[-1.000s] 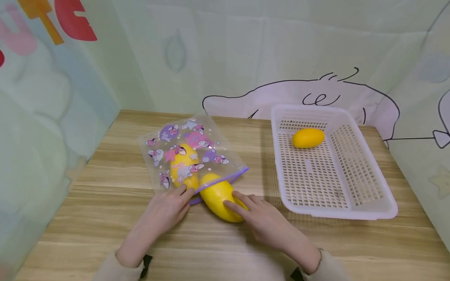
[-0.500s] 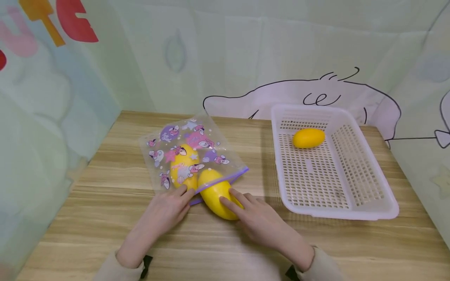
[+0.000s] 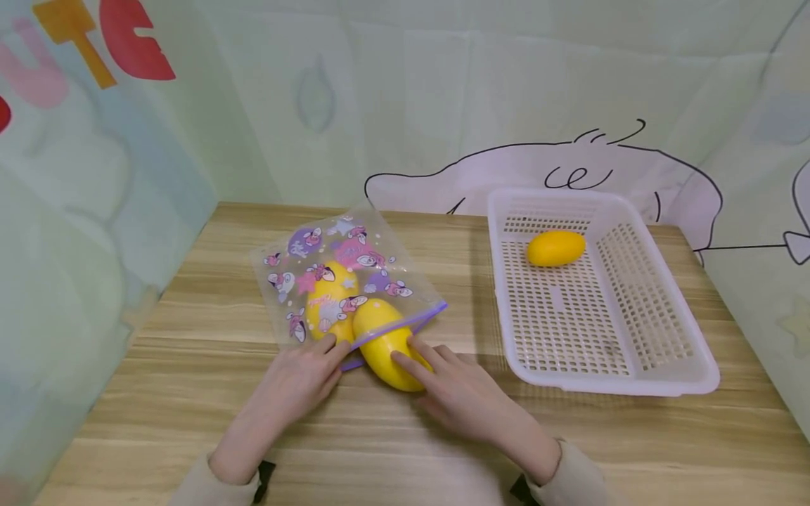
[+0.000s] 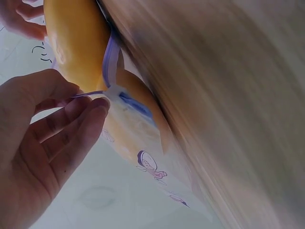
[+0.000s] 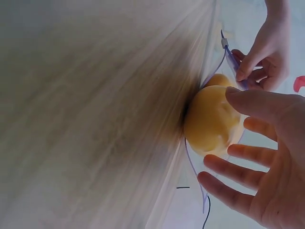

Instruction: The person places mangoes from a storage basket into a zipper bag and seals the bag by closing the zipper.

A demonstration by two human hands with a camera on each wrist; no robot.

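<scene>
A clear zip bag [image 3: 297, 281] with pink and purple cartoon prints lies on the table, its purple-edged mouth toward me. My left hand [image 3: 308, 376] pinches the edge of that mouth between thumb and fingers, plainly seen in the left wrist view. One yellow mango [image 3: 329, 277] is inside the bag. A second yellow mango [image 3: 395, 362] lies partly within the mouth, its near end outside. My right hand [image 3: 465, 393] touches this near end with fairly straight, spread fingers; in the right wrist view the thumb [image 5: 248, 101] rests against the mango's side.
To the right stands a white perforated plastic basket [image 3: 671, 383], holding one smaller orange-yellow mango [image 3: 555, 249]. Everything rests on a wood-grain table [image 3: 354, 450]. A printed cloth [image 3: 411, 105] hangs behind and along the sides.
The second mango has slid farther up and left into the bag's mouth, with my right hand moving along behind it. My left hand stays in place on the bag's edge.
</scene>
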